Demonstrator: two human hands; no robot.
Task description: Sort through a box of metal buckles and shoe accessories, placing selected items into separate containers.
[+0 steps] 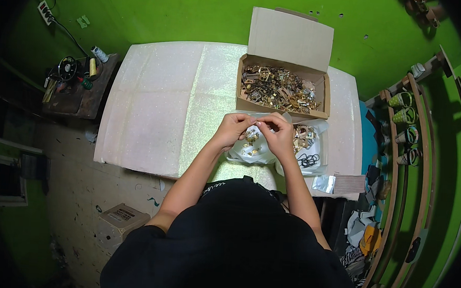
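My left hand (232, 130) and my right hand (277, 135) meet fingertip to fingertip, each in a pinch. Whatever sits between the fingers is too small to make out. Just below them is a white plastic-lined container (264, 155) with several small gold-coloured metal pieces (252, 136) in it. Beside my right hand stands a second white lined container (321, 141), holding tan and brown pieces (304, 135) and a tangle of black cord-like loops (308, 160). Beyond my hands an open cardboard box (240, 94) is filled with a heap of mixed metal buckles and fittings (281, 89).
A pale glittery cloth (149, 97) covers the table. At its front right lie a clear packet (323, 183) and a striped brown piece (349, 184). A sewing machine table (82, 100) stands left, a shoe rack (390, 206) right, a cardboard box (123, 219) on the floor.
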